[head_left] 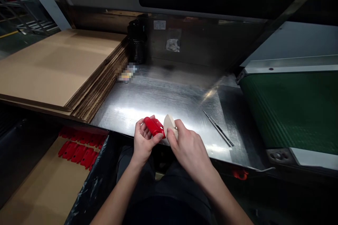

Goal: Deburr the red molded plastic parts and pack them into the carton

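A red plastic part (153, 126) is held by my left hand (143, 140), its fingers and thumb wrapped round it at the front edge of the metal table (124, 109). My right hand (188, 144) grips a pale, flat, rounded piece (169, 125) between thumb and fingers. That pale piece stands upright against the right end of the red part; whether the two touch is hard to tell. Two thin metal rods or tools (218, 128) lie on the table to the right of my right hand.
Stacked cardboard sheets (58, 63) fill the left of the table. A green conveyor belt (293, 109) stands at the right. Rows of red parts (79, 149) lie on cardboard in a lined box at lower left. A black object (137, 40) stands at the back.
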Motion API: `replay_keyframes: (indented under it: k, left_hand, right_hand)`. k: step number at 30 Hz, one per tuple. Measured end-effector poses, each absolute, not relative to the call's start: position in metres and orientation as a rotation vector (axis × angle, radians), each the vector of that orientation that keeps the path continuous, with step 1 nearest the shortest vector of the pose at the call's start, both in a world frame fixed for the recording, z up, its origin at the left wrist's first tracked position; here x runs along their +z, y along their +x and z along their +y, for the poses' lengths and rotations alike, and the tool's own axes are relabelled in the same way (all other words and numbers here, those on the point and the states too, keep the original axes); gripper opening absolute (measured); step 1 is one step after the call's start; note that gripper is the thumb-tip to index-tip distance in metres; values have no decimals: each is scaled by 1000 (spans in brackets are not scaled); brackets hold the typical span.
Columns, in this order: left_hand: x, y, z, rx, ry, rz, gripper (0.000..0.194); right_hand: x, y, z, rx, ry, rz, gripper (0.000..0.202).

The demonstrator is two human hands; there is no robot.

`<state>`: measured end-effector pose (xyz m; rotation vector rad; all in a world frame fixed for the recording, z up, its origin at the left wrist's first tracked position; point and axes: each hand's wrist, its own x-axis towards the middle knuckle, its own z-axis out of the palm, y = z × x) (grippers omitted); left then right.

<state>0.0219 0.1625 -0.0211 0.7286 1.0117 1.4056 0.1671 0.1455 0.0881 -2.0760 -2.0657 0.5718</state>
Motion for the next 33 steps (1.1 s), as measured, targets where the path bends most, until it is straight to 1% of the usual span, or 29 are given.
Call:
replay_keyframes:
  k: [5,8,12,19,29,33]
  left_hand:
    - [-21,24,165,1399,718,1045,89]
    - [-21,24,165,1404,713,1051,87]
    - [-22,24,166,1402,702,1051,85]
    - [-23,23,166,1394,685,1031,86]
    - [-26,23,166,1414,692,1021,85]
    - [-25,23,166,1408,690,1010,84]
  right_hand:
    - [86,169,146,621,-2127,-2063,10]
    - [86,168,148,570,-2150,-2035,10]
    - [86,167,149,650,-2180,-2056,8]
    - [85,172,147,638,-2137,-2107,9]
    - [85,164,145,517,-2176,-2128,8]
    - [86,166,146,566,-2163,-2158,8]
